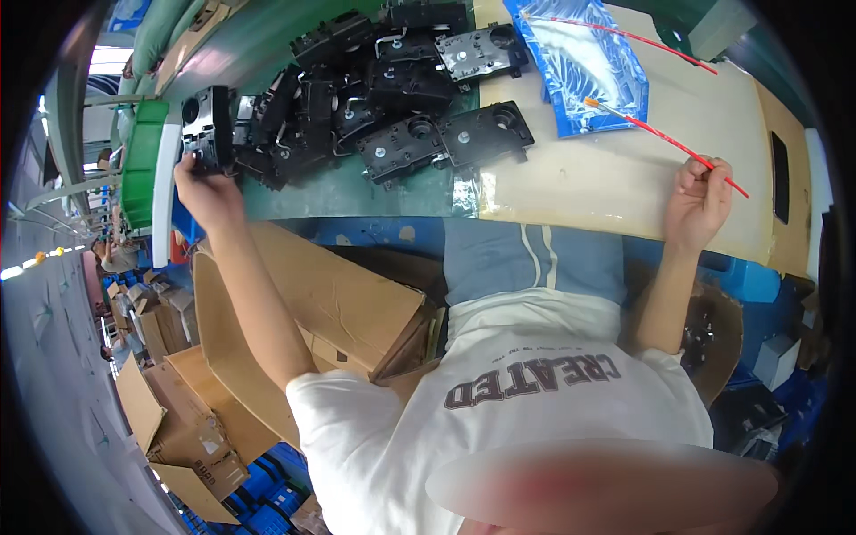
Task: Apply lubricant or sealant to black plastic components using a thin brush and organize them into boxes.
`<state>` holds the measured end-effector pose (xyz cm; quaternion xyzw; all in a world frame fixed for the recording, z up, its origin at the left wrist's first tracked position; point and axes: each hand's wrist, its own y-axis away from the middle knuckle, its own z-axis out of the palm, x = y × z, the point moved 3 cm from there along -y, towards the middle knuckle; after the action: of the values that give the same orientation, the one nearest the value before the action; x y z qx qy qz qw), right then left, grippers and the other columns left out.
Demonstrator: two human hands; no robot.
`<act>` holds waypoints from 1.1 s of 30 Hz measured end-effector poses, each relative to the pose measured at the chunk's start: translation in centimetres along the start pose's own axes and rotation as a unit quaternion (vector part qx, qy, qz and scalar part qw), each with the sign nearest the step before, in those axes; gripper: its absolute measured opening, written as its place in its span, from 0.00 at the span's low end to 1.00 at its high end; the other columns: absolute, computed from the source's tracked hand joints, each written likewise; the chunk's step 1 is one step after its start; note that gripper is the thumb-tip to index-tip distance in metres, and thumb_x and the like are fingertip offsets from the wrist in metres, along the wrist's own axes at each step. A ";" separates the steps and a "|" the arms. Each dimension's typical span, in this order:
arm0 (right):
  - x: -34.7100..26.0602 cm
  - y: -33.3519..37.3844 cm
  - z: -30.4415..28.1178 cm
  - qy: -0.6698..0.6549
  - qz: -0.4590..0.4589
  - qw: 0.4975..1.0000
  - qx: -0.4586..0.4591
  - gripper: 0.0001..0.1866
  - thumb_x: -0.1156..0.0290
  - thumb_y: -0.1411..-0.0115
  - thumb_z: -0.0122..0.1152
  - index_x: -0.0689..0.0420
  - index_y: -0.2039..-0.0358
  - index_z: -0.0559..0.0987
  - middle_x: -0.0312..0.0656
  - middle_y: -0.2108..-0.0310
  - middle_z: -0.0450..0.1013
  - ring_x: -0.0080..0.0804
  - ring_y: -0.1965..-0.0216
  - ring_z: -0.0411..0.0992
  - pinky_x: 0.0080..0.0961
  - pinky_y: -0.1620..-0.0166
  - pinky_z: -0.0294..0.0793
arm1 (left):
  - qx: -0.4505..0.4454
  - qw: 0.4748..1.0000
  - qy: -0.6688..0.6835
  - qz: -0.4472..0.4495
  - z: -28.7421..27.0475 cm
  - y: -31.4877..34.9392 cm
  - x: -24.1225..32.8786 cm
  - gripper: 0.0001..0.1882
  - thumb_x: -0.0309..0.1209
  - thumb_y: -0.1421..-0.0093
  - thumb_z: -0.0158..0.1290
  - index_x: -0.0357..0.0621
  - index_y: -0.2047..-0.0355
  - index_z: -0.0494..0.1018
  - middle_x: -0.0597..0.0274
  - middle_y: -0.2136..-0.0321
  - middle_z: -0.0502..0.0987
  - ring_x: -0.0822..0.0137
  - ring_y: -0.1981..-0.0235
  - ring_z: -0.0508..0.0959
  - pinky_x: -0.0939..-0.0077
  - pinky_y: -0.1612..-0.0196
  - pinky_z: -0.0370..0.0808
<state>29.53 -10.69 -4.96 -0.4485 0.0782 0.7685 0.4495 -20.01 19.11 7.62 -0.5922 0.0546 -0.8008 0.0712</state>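
My left hand (210, 194) is closed on the lower end of a black plastic housing (207, 127), which stands on end at the left side of the table. Between thumb and fingers, my right hand (699, 203) pinches a thin brush (664, 135) by its red handle. The brush's bristle tip points left, over the lower edge of a blue tray (638, 89) smeared with whitish paste. A second red-handled brush (642, 39) lies across the top of that tray. Two similar black housings (486, 135) lie side by side at the table's near edge, between my hands.
Several more black housings (392, 80) are heaped on the green tabletop (374, 198). Beige sheeting (553, 178) covers its right part. A green bin (144, 165) stands at the far left. Below the table edge are an open cardboard box (330, 285) and blue crates (267, 490).
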 end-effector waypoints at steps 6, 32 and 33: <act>0.9 1.1 0.7 -0.034 0.006 0.999 0.000 0.09 0.70 0.32 0.42 0.60 0.61 0.70 0.43 0.70 0.69 0.24 0.73 0.64 0.15 0.72 0.64 | 0.085 0.982 -0.165 -0.027 -3.6 -8.8 -3.6 0.19 0.39 0.44 0.46 0.36 0.59 0.71 0.55 0.64 0.75 0.65 0.65 0.74 0.76 0.58 0.70; -0.4 -1.7 -2.1 0.006 0.048 0.997 -0.055 0.13 0.69 0.34 0.44 0.63 0.66 0.76 0.44 0.71 0.72 0.26 0.73 0.63 0.15 0.69 0.63 | 0.342 0.621 -0.700 -0.083 -32.6 25.1 -1.3 0.25 0.43 0.39 0.45 0.33 0.52 0.68 0.44 0.56 0.72 0.53 0.56 0.73 0.65 0.50 0.69; -0.4 -1.9 -1.7 0.019 0.053 0.996 -0.066 0.13 0.69 0.34 0.44 0.63 0.66 0.76 0.44 0.71 0.72 0.26 0.73 0.63 0.15 0.69 0.63 | 0.344 0.623 -0.696 -0.100 -33.5 26.8 -3.3 0.25 0.43 0.39 0.45 0.33 0.52 0.68 0.44 0.56 0.72 0.53 0.56 0.73 0.65 0.50 0.69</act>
<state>32.13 -10.74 -5.12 -0.4869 0.0593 0.7863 0.3756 -49.79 -6.61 -9.93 -0.9068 -0.3501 -0.1125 0.2059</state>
